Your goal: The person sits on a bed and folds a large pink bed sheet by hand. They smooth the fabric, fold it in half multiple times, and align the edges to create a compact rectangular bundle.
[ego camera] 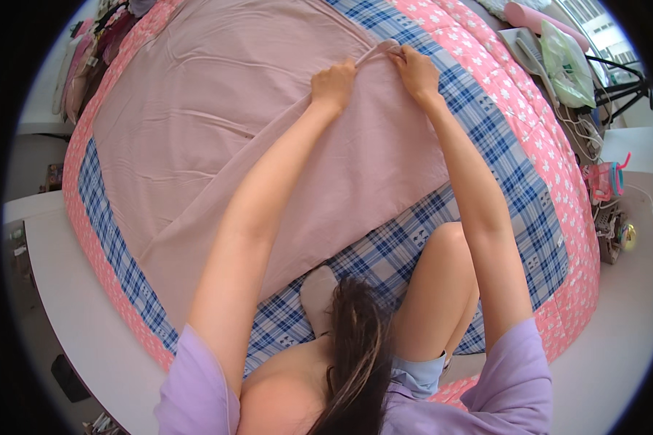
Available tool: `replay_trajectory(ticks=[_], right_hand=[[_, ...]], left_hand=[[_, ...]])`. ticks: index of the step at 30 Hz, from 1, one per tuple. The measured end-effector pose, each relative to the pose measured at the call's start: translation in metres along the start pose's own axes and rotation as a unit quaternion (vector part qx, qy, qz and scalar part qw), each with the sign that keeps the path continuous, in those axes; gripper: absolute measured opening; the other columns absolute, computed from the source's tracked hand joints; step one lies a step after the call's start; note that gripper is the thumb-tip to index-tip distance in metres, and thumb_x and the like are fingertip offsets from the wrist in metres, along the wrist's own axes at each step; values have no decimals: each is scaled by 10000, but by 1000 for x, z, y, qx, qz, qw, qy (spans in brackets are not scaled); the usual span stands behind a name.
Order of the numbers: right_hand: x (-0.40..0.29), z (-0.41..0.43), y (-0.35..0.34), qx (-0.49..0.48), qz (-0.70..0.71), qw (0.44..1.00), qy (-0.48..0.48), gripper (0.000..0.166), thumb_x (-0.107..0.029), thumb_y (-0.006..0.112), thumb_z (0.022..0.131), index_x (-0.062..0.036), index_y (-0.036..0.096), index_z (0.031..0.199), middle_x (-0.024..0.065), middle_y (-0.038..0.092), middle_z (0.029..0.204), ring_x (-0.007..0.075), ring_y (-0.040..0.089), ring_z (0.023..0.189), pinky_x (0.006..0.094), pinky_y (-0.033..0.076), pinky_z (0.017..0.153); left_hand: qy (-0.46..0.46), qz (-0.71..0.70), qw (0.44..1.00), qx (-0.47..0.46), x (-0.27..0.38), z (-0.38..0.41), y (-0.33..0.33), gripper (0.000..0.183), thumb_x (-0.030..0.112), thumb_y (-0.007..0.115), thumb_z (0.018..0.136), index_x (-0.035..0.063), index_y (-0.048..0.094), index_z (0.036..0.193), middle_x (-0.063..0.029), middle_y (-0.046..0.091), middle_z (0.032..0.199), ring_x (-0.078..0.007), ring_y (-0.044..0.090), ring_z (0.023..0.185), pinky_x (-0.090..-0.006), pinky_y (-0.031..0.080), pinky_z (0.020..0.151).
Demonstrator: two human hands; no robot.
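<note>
A large dusty-pink cloth (pixel 239 103), perhaps a sheet or quilt cover, lies spread before me with a long diagonal fold across it. My left hand (pixel 333 84) is closed on the folded edge near the far middle. Just right of it, my right hand (pixel 418 70) pinches a corner of the same cloth, its thumb and fingers together. Between both hands the edge is lifted slightly and bunched. The near part of the cloth lies doubled over under my forearms. Beneath it is a blue-and-white plaid sheet (pixel 500 157), showing along the right, the left and in front of me.
A pink floral quilted pad (pixel 568 217) borders the plaid sheet. My bent knee (pixel 449 244) and socked foot (pixel 318 293) rest on the bed. To the right are a green plastic bag (pixel 566 65), a black tripod (pixel 626 89), cables and a pink cup (pixel 604 179). Clothes (pixel 81 76) hang far left.
</note>
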State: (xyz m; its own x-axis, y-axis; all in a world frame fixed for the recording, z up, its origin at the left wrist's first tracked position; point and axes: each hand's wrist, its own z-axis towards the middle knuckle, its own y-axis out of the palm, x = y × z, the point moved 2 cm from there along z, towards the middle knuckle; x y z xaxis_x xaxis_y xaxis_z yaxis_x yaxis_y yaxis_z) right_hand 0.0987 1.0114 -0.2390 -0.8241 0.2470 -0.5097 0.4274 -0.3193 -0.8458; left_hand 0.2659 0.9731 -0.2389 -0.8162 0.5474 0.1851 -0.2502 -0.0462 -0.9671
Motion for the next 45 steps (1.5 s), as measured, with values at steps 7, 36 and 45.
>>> replay_trajectory(ticks=[7, 36, 45], right_hand=[[-10, -17, -16, 196, -131, 961, -143, 383, -275, 610, 828, -26, 508, 1100, 154, 616, 969, 317, 602, 882, 404, 478, 728], [-471, -272, 239, -275, 63, 826, -488, 297, -280, 597, 809, -24, 584, 958, 139, 617, 960, 304, 554, 963, 419, 454, 770], [-496, -271, 237, -326, 154, 822, -441, 181, -216, 539, 859, -53, 618, 867, 154, 639, 792, 344, 609, 758, 440, 485, 645]], left_hand=[[-13, -97, 995, -7, -6, -26, -20, 327, 314, 487, 904, 24, 487, 1056, -209, 627, 933, -374, 617, 833, -462, 485, 707], [-325, -235, 887, -228, -458, -437, -207, 323, 269, 789, 629, 41, 669, 823, -59, 662, 853, -147, 608, 824, -285, 453, 717], [-483, -422, 763, 77, -442, -485, -203, 287, 124, 746, 720, -19, 662, 954, -81, 672, 842, -120, 613, 728, -231, 471, 703]])
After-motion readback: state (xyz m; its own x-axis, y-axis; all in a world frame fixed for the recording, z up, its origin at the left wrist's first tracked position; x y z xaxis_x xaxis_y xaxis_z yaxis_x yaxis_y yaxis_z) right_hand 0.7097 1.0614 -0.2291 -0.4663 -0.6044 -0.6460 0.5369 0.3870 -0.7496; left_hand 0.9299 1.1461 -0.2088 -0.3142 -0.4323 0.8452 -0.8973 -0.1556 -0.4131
